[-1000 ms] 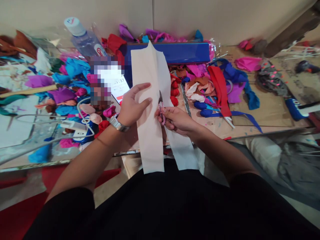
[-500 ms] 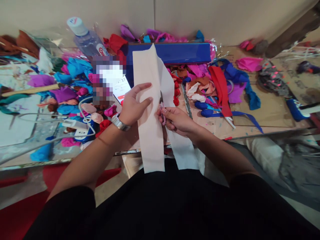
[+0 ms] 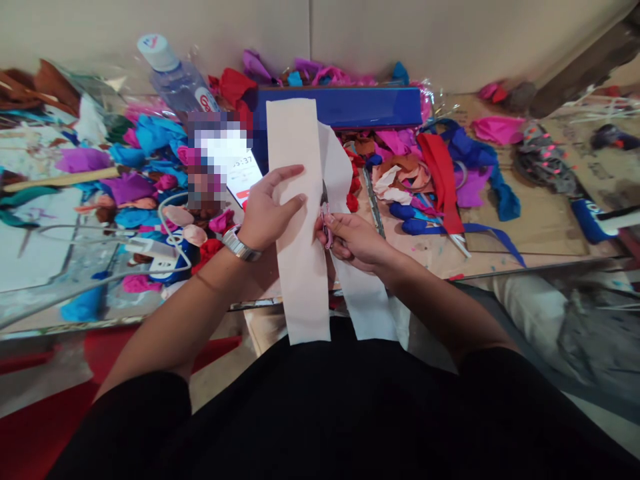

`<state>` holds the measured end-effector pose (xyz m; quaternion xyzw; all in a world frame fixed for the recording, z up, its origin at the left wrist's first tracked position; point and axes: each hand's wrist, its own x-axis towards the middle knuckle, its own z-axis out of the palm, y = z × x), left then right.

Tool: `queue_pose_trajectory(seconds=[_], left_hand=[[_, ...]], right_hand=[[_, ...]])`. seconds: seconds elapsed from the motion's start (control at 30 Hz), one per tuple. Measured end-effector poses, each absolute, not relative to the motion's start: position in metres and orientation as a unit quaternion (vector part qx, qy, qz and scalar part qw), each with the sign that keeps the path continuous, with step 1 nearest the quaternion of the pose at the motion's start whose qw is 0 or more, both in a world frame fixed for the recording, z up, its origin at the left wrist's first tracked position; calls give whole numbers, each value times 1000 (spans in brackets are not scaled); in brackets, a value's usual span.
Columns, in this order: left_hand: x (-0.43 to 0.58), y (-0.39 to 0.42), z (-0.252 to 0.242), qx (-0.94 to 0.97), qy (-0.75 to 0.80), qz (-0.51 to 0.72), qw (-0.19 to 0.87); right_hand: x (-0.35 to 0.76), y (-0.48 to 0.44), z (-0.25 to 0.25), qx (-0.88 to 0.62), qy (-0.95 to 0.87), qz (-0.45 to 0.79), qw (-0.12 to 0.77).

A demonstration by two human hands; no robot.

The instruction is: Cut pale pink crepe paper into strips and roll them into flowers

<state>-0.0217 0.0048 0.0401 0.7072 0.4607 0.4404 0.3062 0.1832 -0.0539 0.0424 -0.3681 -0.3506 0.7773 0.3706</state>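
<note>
A long pale strip of paper (image 3: 300, 267) lies under my left hand (image 3: 273, 210), with thumb and index finger spread on its top face. The other fingers are tucked out of sight beneath it, so the hand holds the strip. My right hand (image 3: 353, 237) is closed around the pink handles of small scissors (image 3: 327, 227). Their dark blades point away from me along the strip's right edge. A second, whiter piece of paper (image 3: 367, 307) runs behind the right hand. Its far end curls up beside the strip, apart from it at the top.
A lit phone (image 3: 233, 170) and a clear bottle with a white cap (image 3: 183, 87) stand left of the paper. Behind is a blue box (image 3: 345, 107). Colourful crepe paper scraps (image 3: 133, 187) and a red strip (image 3: 440, 180) crowd the table, with cardboard (image 3: 530, 220) at right.
The joined peak at the far end has come apart. The left strip now lies flatter with a square top, and the right piece has dropped away. Both hands stay nearly in place.
</note>
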Motion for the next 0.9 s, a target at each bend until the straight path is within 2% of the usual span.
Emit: queue_pose_trajectory(seconds=[0.9], left_hand=[[-24,5,37,708,459,443,303]], right_hand=[[183,-56,49,-374,-347,776,370]])
